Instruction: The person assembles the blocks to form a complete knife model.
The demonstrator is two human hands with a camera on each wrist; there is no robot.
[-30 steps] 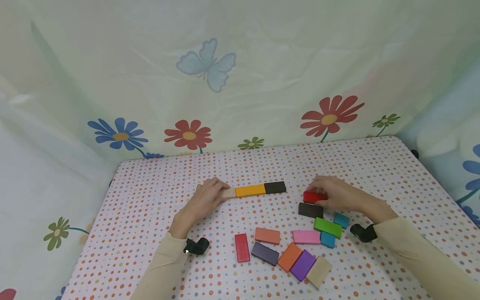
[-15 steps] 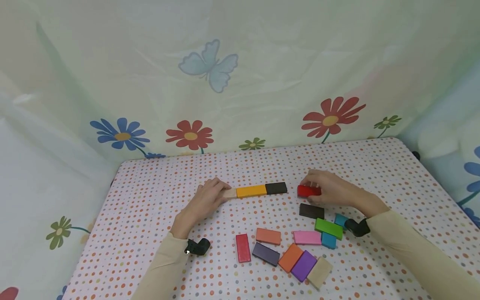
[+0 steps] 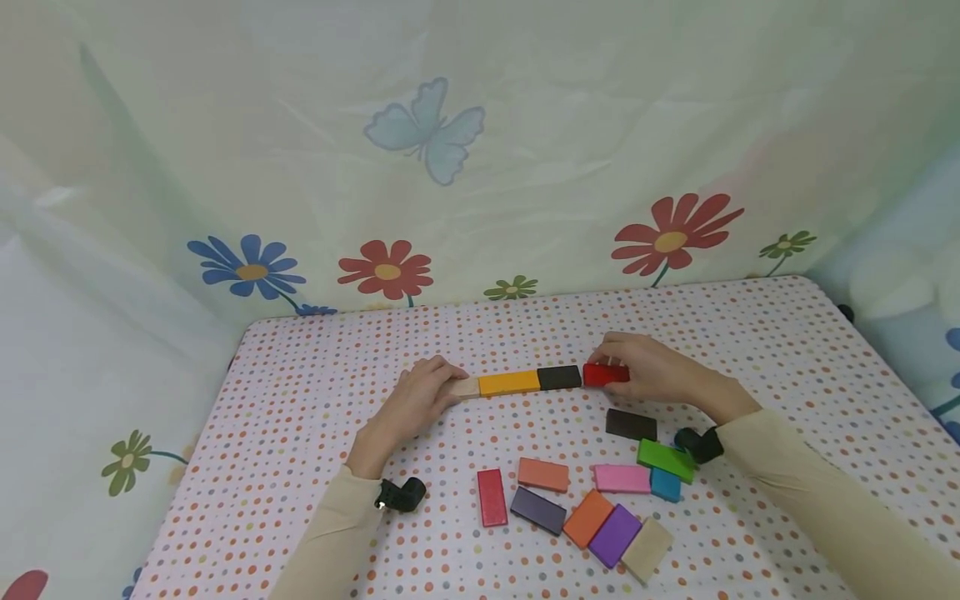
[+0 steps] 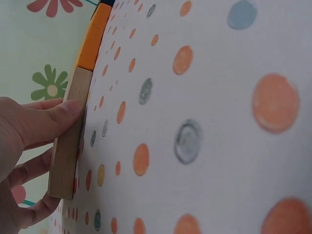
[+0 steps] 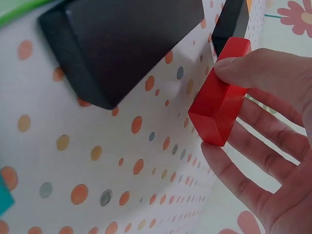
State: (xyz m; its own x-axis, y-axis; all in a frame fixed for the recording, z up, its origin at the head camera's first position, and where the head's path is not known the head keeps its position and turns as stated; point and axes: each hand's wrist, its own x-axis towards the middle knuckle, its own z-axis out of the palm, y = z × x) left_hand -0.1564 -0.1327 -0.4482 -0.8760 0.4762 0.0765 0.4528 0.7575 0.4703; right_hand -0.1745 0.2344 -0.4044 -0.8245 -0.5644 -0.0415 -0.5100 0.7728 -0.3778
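Observation:
A row of blocks runs across the middle of the table. At its left end my left hand [image 3: 422,398] pinches a plain wooden block [image 4: 70,151], thumb on the near side and fingers behind. Against that block lies a yellow-orange block [image 3: 510,382], followed by a black block [image 3: 560,377]. My right hand [image 3: 660,368] holds a red block [image 3: 598,375] between thumb and fingers, just off the row's right end. In the right wrist view the red block [image 5: 222,95] looks slightly tilted; its far end is close to the black one, and contact is unclear.
Nearer me lie a dark brown block [image 3: 631,424], a green block [image 3: 666,461], a blue block [image 3: 665,484] and a pink block [image 3: 622,478]. Several other coloured blocks, including a crimson block [image 3: 492,497] and a purple block [image 3: 615,536], lie toward the front.
My right hand has carried the red block left and slightly away from me, from behind the dark brown block to the row's right end. My left hand stays on the wooden block.

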